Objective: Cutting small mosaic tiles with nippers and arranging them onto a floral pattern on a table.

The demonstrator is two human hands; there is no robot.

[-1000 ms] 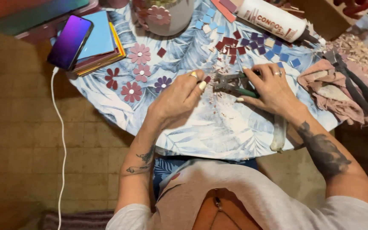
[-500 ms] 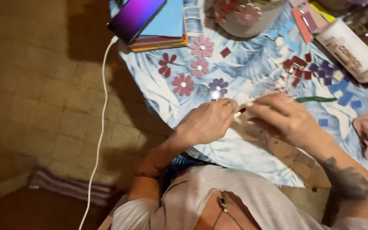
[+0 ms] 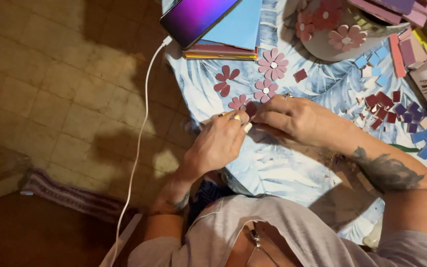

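Tiled floor lies at nine o'clock of the leaf-print table (image 3: 282,168). My left hand (image 3: 221,143) and right hand (image 3: 297,118) meet, fingers pinching a dark red piece (image 3: 251,109), just at six o'clock of the flowers (image 3: 265,90).

phone (image 3: 197,17), books (image 3: 233,39), vase (image 3: 337,34), loose tiles (image 3: 396,106)

My one camera sits on my head, looking steeply down and close over my left hand (image 3: 218,143) and right hand (image 3: 297,118), table (image 3: 282,168) ahead, floor (image 3: 65,89) left.
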